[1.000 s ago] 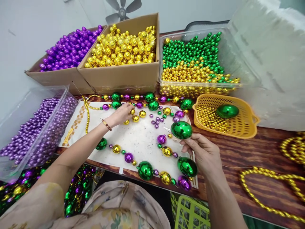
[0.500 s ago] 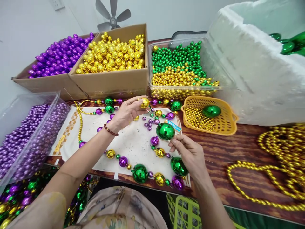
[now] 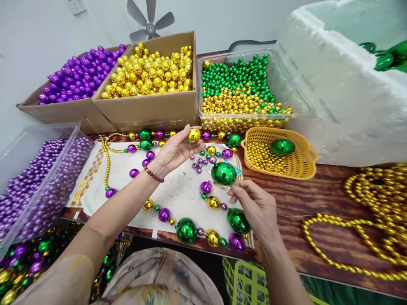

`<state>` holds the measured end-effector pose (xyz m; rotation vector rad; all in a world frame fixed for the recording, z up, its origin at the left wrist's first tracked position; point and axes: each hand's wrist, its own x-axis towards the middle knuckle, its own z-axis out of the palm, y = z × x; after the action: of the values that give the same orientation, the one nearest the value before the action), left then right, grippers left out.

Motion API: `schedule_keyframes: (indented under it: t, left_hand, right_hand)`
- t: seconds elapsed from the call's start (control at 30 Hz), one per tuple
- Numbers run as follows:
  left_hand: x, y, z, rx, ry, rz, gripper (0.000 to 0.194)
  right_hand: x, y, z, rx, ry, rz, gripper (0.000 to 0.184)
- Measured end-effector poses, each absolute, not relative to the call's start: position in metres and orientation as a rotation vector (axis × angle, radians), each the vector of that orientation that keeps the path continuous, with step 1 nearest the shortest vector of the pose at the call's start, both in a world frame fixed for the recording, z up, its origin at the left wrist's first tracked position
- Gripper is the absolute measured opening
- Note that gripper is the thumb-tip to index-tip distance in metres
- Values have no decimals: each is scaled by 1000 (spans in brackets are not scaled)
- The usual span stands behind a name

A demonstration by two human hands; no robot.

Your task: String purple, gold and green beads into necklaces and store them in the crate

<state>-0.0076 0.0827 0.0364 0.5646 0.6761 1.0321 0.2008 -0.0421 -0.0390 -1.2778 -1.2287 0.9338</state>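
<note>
left hand (image 3: 173, 153): raised off cloth (image 3: 178, 186) | gold bead (image 3: 193, 135): lifted clear, now held in left fingers (image 3: 182, 135)

Open lane over white cloth's (image 3: 181, 186) middle — strung beads (image 3: 186, 230) line near edge, gold-bead box (image 3: 146, 108) walls off back.

Glossy gold bead (image 3: 193, 135) aloft; larger green bead (image 3: 223, 173) lower right, apparently threaded.

A wall socket (image 3: 75, 6) is left of the gray fan (image 3: 150, 29). A light green crate (image 3: 236, 281) sits much lower than the fan.
</note>
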Motion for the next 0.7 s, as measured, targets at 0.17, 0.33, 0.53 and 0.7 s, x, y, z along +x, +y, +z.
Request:
schedule_keyframes:
  t: [0.17,0.33,0.53,0.7]
  left_hand:
    - [-7,83,34,596,659,1029,22]
    - [-7,82,34,609,679,1031,22]
    - [-1,75,33,723,631,1039,28]
    - [15,60,29,830,589,1077,30]
  right_hand:
    - [199,-40,-39,-1292,-1242,899,19]
    - [196,-41,-40,-1304,-1218,908,19]
    - [198,-41,-43,-1274,-1137,987,18]
    - [197,-35,-44,-1170,-1045,1110,20]
